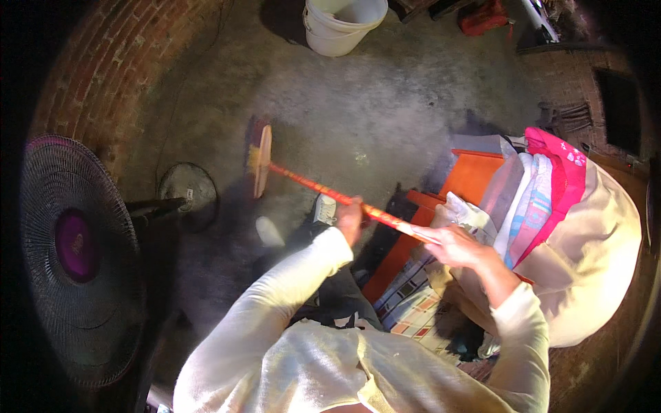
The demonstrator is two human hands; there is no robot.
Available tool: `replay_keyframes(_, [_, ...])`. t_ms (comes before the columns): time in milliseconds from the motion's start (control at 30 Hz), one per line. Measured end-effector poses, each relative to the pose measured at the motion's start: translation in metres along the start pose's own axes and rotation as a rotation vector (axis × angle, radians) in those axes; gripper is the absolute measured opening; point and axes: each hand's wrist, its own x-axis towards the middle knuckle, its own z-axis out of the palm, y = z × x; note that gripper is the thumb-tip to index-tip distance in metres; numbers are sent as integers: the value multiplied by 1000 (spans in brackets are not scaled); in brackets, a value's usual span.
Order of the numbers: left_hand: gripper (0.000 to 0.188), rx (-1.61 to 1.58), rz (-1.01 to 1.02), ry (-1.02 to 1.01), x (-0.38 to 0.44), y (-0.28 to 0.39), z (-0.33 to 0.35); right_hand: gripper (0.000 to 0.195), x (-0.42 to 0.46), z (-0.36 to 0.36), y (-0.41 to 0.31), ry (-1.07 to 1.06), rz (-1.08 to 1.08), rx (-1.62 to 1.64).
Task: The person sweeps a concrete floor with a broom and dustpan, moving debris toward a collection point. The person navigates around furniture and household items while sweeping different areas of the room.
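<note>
A long-handled push broom [310,184] slants across the space before me, its red patterned handle rising from lower left to right. Its wooden head [264,155] is down at the concrete floor, with yellowish bristles partly showing on the far left side. Around the middle of the handle my left hand [351,222] is closed. My right hand [457,245] grips the handle near its upper end, close to a pile of folded cloth. Both of my sleeves are pale. My shoes [324,209] show on the floor below the handle.
A standing fan [77,248] with its round base [188,191] is at left, by a brick wall [113,67]. A white bucket [338,36] stands ahead. At right are an orange wooden frame [467,175], pink fabric [555,180] and a large beige bundle [594,248].
</note>
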Motion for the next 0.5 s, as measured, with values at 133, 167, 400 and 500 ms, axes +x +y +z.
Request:
replay_keyframes(133, [23,84,-140,67,27,16,-36,52,50,33,27,9,-141,31])
replay_keyframes(167, [22,73,-136,48,34,6,-33,52,51,31,30,-9,-89,-1])
replay_keyframes(400, [17,134,-232,-98,37,-48,109,50,-47,-14,75,117,171,-48])
replay_keyframes(500, [14,221,-102,-123,24,-50,142,47,-78,-18,85,228,182,17])
